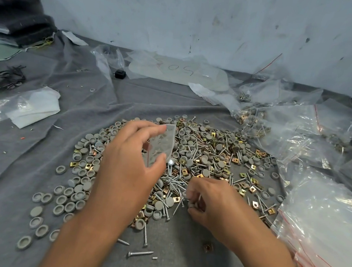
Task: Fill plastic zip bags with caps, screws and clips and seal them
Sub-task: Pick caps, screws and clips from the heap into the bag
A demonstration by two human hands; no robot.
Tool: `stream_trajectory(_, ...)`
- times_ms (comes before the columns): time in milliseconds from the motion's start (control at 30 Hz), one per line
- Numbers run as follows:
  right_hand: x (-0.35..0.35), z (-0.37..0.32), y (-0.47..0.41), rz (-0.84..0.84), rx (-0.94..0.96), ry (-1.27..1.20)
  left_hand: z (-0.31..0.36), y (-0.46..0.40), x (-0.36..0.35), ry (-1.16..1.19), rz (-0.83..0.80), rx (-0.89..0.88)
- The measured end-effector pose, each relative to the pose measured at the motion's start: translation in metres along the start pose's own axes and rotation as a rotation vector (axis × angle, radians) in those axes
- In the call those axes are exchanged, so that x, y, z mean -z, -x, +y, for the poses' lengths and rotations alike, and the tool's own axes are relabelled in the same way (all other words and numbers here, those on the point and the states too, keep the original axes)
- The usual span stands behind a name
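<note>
Nearest us, a lone screw [140, 253] lies on the grey cloth [14, 158] between our forearms. Our right hand [210, 205] is low over the near edge of the pile of caps, screws and clips [201, 156], its fingertips [190, 193] drawn together and pinching at small pieces; which pieces we cannot tell, as the fingers are blurred. Our left hand [130, 161] is raised above the pile's left half, thumb and curled fingers pinching a small clear zip bag [162, 145] held upright, with grey caps showing through it. Loose grey caps [62, 195] trail off to the left of the heap. At the right edge a stack of empty zip bags [323, 233] with red seal lines lies just beside the pile. Farther right and back, filled bags [281, 127] lie heaped. At left lies a folded white plastic sheet [35, 106]. Farthest back, against the wall [206, 16], lies a clear bag marked with red figures [177, 72].
</note>
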State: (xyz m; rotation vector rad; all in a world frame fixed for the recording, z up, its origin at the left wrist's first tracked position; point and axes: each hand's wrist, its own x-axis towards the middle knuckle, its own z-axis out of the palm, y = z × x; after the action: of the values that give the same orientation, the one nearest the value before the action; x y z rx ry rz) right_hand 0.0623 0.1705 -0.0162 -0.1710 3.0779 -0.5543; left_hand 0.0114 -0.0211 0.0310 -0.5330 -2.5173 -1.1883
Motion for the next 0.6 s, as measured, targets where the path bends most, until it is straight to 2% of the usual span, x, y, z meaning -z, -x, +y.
stream_trajectory(267, 0.016, 0.013, 0.003, 0.018, -0.008, -0.202, -0.002, 0.0, -0.003, 0.009, -0.025, -0.018)
stream_trajectory(333, 0.024, 0.008, 0.004, 0.16, 0.005, -0.337, -0.002, 0.001, -0.005, 0.014, -0.051, -0.029)
stream_trajectory(433, 0.035, -0.012, 0.003, 0.429, 0.128, -0.511, 0.0, 0.003, -0.009, -0.015, -0.11, -0.062)
stream_trajectory(500, 0.035, -0.025, 0.001, 0.547, 0.214, -0.475, 0.002, 0.003, -0.011, -0.028, -0.146, -0.091)
stream_trajectory(600, 0.031, -0.031, -0.002, 0.63, 0.232, -0.368, 0.004, 0.004, -0.013, -0.019, -0.177, -0.117)
